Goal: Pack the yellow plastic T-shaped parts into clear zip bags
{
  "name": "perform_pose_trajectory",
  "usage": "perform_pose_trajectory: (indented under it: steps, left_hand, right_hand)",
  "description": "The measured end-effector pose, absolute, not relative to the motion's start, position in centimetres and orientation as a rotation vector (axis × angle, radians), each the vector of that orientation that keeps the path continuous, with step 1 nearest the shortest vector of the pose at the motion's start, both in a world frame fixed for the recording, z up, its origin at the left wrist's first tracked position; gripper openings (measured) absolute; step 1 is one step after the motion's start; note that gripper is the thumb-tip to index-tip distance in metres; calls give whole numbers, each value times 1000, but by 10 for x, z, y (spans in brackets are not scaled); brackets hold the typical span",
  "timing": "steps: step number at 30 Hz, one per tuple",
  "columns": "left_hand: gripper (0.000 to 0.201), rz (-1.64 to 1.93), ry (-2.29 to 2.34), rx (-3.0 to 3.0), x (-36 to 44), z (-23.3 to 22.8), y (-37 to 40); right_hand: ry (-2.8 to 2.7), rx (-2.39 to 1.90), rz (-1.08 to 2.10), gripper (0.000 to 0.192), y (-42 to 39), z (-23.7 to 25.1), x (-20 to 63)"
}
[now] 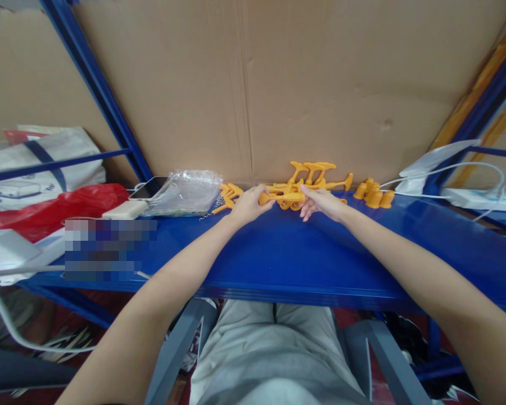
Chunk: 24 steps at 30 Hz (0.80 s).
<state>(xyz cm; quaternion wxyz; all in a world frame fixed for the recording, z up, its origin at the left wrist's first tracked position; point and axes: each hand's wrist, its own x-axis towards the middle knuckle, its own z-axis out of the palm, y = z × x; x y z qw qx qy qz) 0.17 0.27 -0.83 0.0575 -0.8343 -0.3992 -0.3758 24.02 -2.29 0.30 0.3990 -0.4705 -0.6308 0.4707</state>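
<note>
Grips a yellow-orange knob-ended plastic piece (285, 197) between left hand (251, 205) and right hand (324, 203), over the glossy blue bench (278, 253).

Cardboard wall (172, 84) is rising behind blue table (278, 259); blue posts (95, 84) are flanking it; red floor (379, 391) is showing below.

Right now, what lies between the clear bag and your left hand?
In the head view, several yellow pieces lie between the clear bag and the left hand.

Left grip (252, 204), right grip (324, 203) on yellow part (290, 197), over blue shelf (274, 253).
</note>
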Motion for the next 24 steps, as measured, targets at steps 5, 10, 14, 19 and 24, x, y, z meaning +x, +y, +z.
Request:
perform_pose_trajectory:
  steps: [5, 10, 14, 19, 24]
  left_hand:
    - [18, -1164, -1229, -2519, 3, -7, 3]
    - [17, -1171, -1245, -2517, -1, -4, 6]
    - [17, -1157, -1246, -2508, -2, -4, 5]
    - [18, -1155, -1215, -2502, 0, -5, 2]
    - [18, -1162, -1205, -2507, 1, -5, 2]
  right_hand:
    - [-1615, -1256, 1168, 60, -23, 6, 242]
    - [-1690, -1119, 1097, 40, -23, 8, 250]
    - [-1692, -1094, 1030, 36, -22, 8, 250]
    - [-1613, -1150, 1099, 37, -26, 10, 241]
    - [-1607, -1241, 1096, 54, -29, 12, 237]
